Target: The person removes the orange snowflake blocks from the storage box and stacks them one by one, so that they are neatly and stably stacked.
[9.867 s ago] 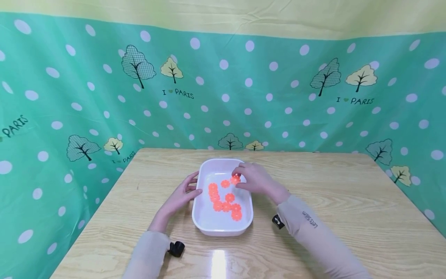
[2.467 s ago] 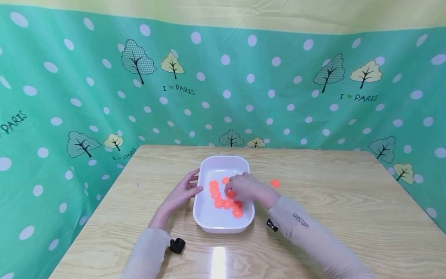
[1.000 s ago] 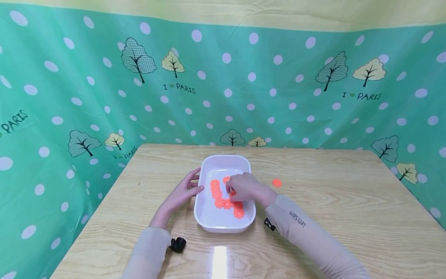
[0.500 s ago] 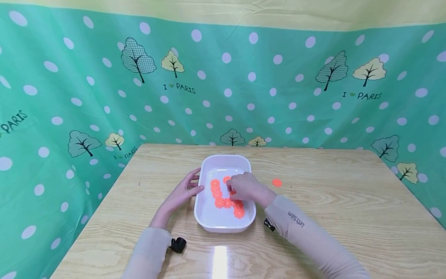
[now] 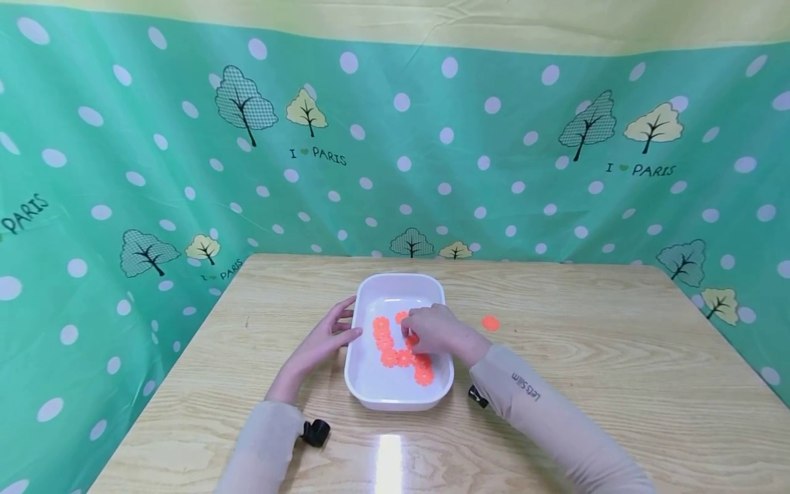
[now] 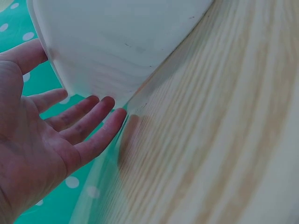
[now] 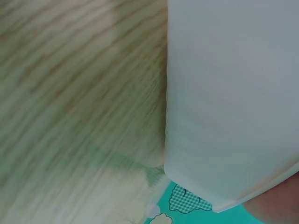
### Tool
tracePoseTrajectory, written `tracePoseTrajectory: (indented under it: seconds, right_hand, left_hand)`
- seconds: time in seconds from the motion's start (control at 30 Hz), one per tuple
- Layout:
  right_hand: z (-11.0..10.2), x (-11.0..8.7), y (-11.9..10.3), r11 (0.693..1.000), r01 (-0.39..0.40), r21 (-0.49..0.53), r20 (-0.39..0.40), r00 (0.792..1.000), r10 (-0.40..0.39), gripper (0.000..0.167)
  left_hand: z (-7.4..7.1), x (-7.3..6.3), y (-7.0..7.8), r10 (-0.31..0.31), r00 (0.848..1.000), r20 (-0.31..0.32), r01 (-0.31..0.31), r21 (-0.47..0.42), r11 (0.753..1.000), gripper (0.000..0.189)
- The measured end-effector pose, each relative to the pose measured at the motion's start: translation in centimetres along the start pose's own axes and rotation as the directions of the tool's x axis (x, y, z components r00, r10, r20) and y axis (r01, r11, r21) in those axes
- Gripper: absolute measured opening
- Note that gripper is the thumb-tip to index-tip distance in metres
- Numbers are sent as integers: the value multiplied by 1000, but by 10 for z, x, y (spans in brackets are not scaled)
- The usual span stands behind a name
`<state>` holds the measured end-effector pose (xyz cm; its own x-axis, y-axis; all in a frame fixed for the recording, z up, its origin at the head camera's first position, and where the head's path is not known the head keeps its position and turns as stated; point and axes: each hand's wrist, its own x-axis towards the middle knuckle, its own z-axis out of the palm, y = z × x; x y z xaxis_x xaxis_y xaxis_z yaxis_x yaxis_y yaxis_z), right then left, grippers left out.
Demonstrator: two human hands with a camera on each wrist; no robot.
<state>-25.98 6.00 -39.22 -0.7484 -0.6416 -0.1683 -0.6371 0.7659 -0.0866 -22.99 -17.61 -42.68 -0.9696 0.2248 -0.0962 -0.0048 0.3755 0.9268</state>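
A white rectangular tray (image 5: pixel 395 394) holds several flower-shaped orange slices (image 5: pixel 381 333) with notched rims, like cut carrot. My left hand (image 5: pixel 324 336) rests against the tray's left side. Its thumb touches the rim, and in the left wrist view its spread fingers (image 6: pixel 96 135) lie along the outer wall. Reaching over the right rim, my right hand (image 5: pixel 437 329) has its curled fingertips at an orange slice (image 5: pixel 412 340) inside the tray, partly hidden beneath them. The right wrist view shows mostly the tray's outer wall (image 7: pixel 229 93); the fingertips are out of sight there.
A lone orange slice (image 5: pixel 490 323) lies on the wooden table (image 5: pixel 586 370) to the right of the tray. Behind the table hangs a green dotted cloth (image 5: pixel 395 151) printed with trees. Black wrist cameras (image 5: pixel 316 433) sit under both sleeves.
Since the oldest frame, one orange slice has left the tray for the table on the right. My right hand has moved nearer the tray's middle and barely shifted lately; my left stays put.
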Motion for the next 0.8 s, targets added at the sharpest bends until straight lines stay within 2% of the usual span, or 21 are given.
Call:
tracePoseTrajectory:
  seconds: [0.23,0.43,0.57,0.7,0.8]
  right_hand:
    - [2,1,0,1000,-6,-5,5,1000,6,15]
    - [2,0,0,1000,5,1,-21,1000,-5,19]
    - [2,0,0,1000,5,23,-53,999,-3,24]
    - [1,-1,1,994,-21,107,-53,998,26,29]
    - [0,-2,2,984,-29,173,-52,998,39,31]
  left_hand:
    - [1,1,-5,26,1000,-16,-26,5,1000,63]
    - [1,0,-3,9,1000,-7,-9,5,1000,64]
    - [-1,-6,8,4,1000,11,-4,-10,1000,66]
    - [-1,-15,23,-10,1000,19,10,-2,1000,68]
    - [0,-18,29,-18,1000,17,18,7,1000,68]
